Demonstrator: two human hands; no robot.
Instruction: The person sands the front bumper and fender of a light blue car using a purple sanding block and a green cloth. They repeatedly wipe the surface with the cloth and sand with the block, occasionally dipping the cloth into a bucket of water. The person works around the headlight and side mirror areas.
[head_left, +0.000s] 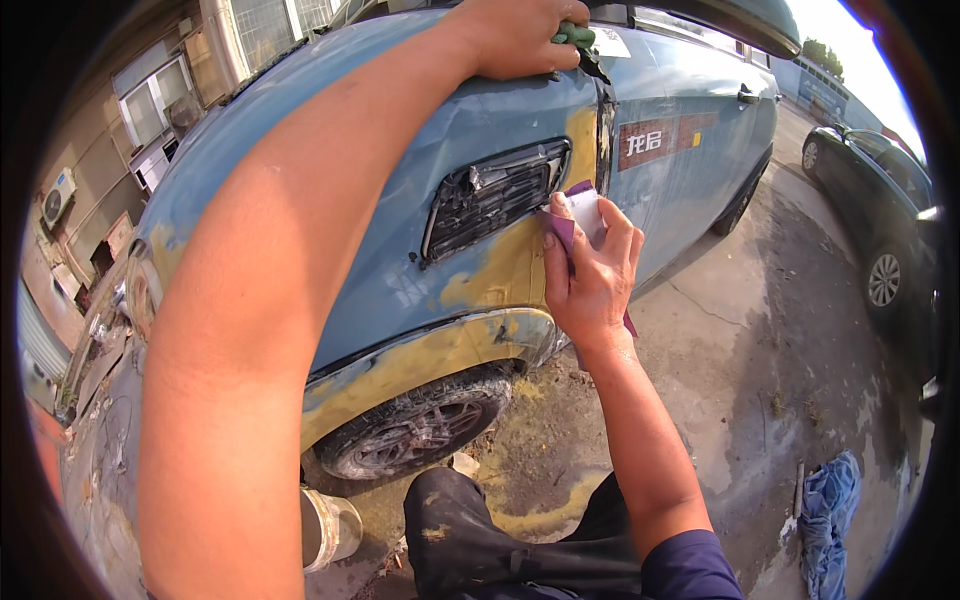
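Observation:
My right hand (592, 274) grips purple sandpaper (561, 225) folded around a pale block (586, 214). The sandpaper is at the yellow body filler (499, 262) on the blue car's front fender (397, 217), just below the black vent grille (495, 199). Higher up, my left hand (517, 37) rests on the top of the fender, its fingers closed around a crumpled green item (574, 34) whose kind I cannot tell. More filler covers the wheel arch (420, 367) above the dusty front wheel (424, 435).
A bucket (330, 529) stands beside my knee, near the wheel. Blue cloth (829, 510) lies on the concrete at right. A dark car (874, 195) is parked beyond it. The wing mirror (750, 22) juts out overhead. The blue door (675, 180) carries a sticker with writing.

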